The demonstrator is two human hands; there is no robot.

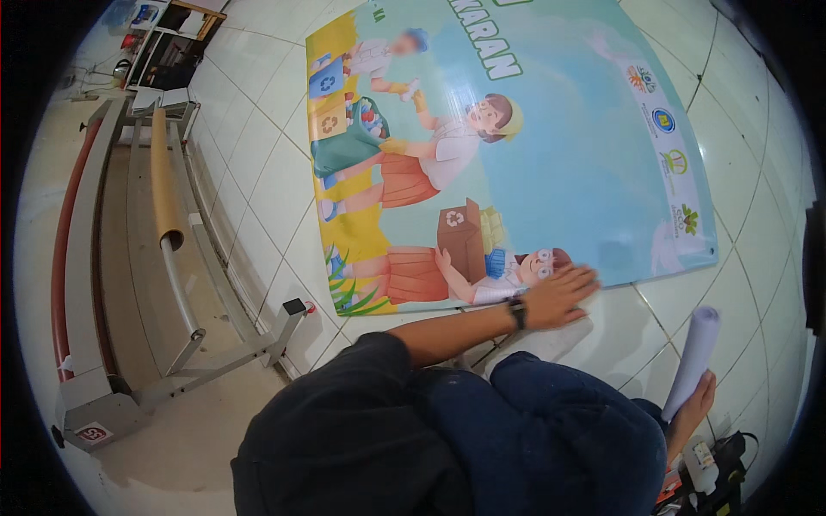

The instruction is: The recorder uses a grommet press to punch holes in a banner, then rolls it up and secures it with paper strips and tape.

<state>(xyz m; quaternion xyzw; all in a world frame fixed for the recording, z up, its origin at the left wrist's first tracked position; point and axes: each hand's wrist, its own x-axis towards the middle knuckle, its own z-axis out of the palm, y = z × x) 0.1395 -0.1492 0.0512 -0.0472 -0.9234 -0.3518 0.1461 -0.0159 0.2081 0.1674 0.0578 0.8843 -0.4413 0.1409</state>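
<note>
Hands at work over a large printed banner (551, 146) spread flat on the white tiled floor (258, 198), seen from the head camera: the left hand (559, 297), a dark watch (517, 312) on its wrist, lies palm down with fingers spread and nothing gripped, pressing the banner's near edge close to a cartoon figure's face. The right hand (693, 408), low at the right by the person's dark-trousered knee, has its grip closed around a white rolled sheet (695, 353) that stands up and tilts away from the body. To the left stands a long grey machine on a metal stand (120, 258), a brown cardboard tube (163, 176) resting along it, well apart from the banner. A small device with cables (710, 464) sits on the floor at the lower right, just beside the right hand. The likely risk: with only one palm on the slick print, the edge could slide or crease under uneven pressure, and the loosely angled roll could slip from the grip or unwind.
</note>
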